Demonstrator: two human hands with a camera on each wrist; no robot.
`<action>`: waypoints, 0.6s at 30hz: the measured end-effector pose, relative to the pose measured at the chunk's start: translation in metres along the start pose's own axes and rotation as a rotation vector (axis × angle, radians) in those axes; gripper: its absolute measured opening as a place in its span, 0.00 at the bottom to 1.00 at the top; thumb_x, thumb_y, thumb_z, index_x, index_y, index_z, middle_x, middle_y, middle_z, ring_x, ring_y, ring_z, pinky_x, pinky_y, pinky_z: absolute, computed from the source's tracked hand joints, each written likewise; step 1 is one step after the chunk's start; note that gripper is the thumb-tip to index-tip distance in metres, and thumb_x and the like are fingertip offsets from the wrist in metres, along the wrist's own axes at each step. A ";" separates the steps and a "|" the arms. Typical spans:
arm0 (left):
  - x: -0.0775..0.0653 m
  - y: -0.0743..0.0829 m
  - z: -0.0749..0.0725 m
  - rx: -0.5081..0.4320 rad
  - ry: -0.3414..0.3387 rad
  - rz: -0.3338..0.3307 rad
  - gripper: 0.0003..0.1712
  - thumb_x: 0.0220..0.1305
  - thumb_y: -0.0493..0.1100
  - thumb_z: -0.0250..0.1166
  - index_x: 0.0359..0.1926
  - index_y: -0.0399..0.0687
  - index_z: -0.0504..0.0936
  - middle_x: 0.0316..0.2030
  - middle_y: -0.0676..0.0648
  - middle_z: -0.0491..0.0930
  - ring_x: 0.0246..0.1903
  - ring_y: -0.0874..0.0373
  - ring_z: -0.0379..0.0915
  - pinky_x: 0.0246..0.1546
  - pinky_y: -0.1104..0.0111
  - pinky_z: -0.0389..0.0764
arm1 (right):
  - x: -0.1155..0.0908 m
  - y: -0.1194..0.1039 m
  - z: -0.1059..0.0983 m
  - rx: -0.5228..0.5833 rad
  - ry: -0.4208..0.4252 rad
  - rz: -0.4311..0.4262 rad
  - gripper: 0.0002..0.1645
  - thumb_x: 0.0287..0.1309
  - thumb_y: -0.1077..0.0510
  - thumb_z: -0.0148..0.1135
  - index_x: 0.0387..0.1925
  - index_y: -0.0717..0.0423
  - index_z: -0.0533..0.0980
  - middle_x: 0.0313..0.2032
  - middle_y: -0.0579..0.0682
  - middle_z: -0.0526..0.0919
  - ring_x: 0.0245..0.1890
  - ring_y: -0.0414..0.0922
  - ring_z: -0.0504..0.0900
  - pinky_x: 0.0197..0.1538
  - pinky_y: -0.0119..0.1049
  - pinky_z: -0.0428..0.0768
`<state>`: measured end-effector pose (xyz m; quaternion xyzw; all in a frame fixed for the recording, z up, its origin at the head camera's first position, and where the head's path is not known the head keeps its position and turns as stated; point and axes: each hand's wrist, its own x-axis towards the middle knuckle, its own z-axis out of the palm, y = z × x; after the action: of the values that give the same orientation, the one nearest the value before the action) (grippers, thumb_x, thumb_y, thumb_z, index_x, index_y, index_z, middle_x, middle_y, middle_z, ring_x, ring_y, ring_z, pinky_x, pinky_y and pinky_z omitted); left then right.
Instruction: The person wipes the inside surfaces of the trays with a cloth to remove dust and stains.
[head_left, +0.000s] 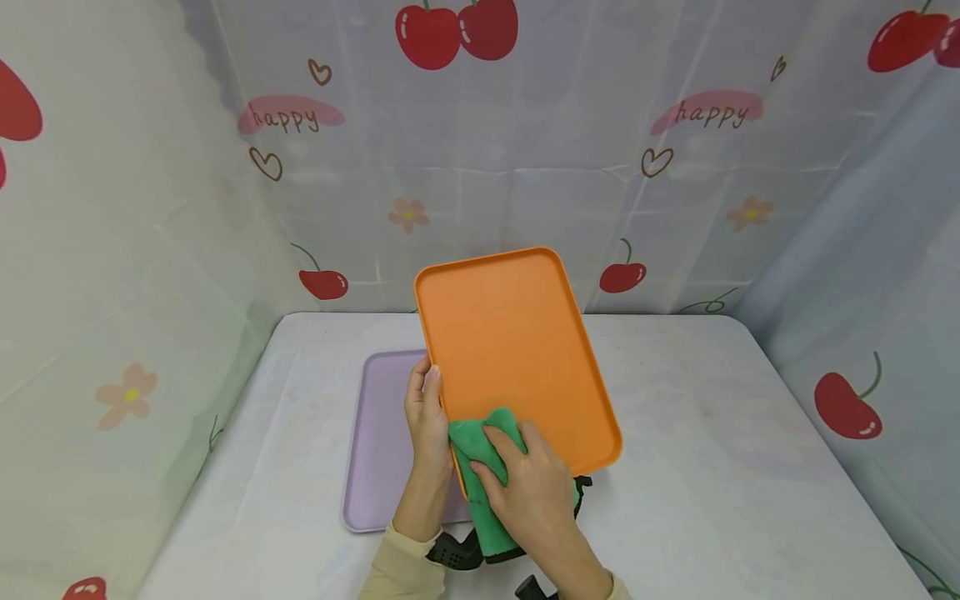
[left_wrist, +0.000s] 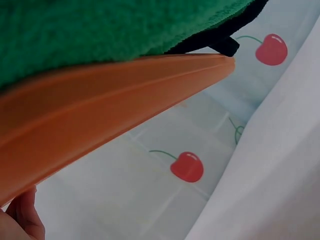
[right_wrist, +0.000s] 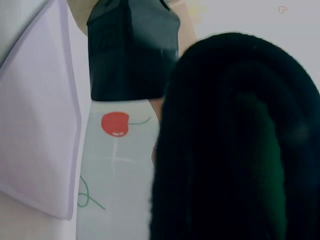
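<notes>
An orange tray (head_left: 517,350) is held up at a tilt over the table, its inner face toward the head camera. My left hand (head_left: 429,421) grips its left edge, thumb on the near side; in the left wrist view, fingers (left_wrist: 31,215) show at the tray's underside (left_wrist: 110,110). My right hand (head_left: 536,487) holds a folded green cloth (head_left: 480,442) against the tray's lower left part, with its fingers bent over the fabric. The cloth hangs down below the tray's edge. Close up in the right wrist view, the dark folded cloth (right_wrist: 225,150) hides the right hand's fingers.
A light purple tray (head_left: 382,433) lies on the white table (head_left: 697,433), partly behind the orange tray and left arm. Black wrist-worn gear (head_left: 459,552) sits by the left wrist. Printed curtains (head_left: 555,150) close off the back and both sides.
</notes>
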<state>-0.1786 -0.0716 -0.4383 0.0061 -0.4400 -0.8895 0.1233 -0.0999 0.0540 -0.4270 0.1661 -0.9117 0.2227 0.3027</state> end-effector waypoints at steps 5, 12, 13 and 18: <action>-0.001 0.000 0.000 0.021 0.006 -0.001 0.17 0.76 0.48 0.50 0.60 0.47 0.70 0.42 0.53 0.81 0.36 0.61 0.82 0.35 0.70 0.85 | 0.001 0.005 -0.003 0.019 -0.015 0.024 0.28 0.35 0.50 0.83 0.43 0.48 0.85 0.32 0.50 0.76 0.23 0.39 0.75 0.22 0.29 0.74; 0.000 0.000 0.001 0.011 0.005 0.020 0.17 0.76 0.48 0.50 0.59 0.47 0.70 0.41 0.53 0.81 0.35 0.62 0.82 0.35 0.72 0.84 | 0.001 0.019 -0.008 -0.008 -0.028 0.070 0.28 0.36 0.49 0.83 0.44 0.47 0.85 0.33 0.51 0.77 0.21 0.40 0.75 0.20 0.29 0.73; 0.000 0.000 0.001 0.006 0.004 0.023 0.16 0.76 0.48 0.50 0.59 0.47 0.70 0.41 0.52 0.81 0.35 0.62 0.82 0.34 0.72 0.84 | 0.001 0.022 -0.010 -0.013 -0.029 0.085 0.28 0.36 0.49 0.82 0.45 0.47 0.85 0.33 0.51 0.77 0.22 0.41 0.76 0.20 0.29 0.73; 0.000 0.000 0.001 -0.002 0.000 0.029 0.16 0.76 0.47 0.50 0.58 0.46 0.70 0.39 0.52 0.82 0.32 0.62 0.82 0.31 0.72 0.84 | 0.001 0.036 -0.016 -0.026 -0.037 0.166 0.28 0.37 0.51 0.82 0.45 0.49 0.84 0.34 0.52 0.77 0.23 0.43 0.77 0.19 0.34 0.74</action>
<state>-0.1789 -0.0709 -0.4378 -0.0006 -0.4390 -0.8881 0.1360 -0.1087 0.0920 -0.4254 0.0900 -0.9306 0.2321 0.2683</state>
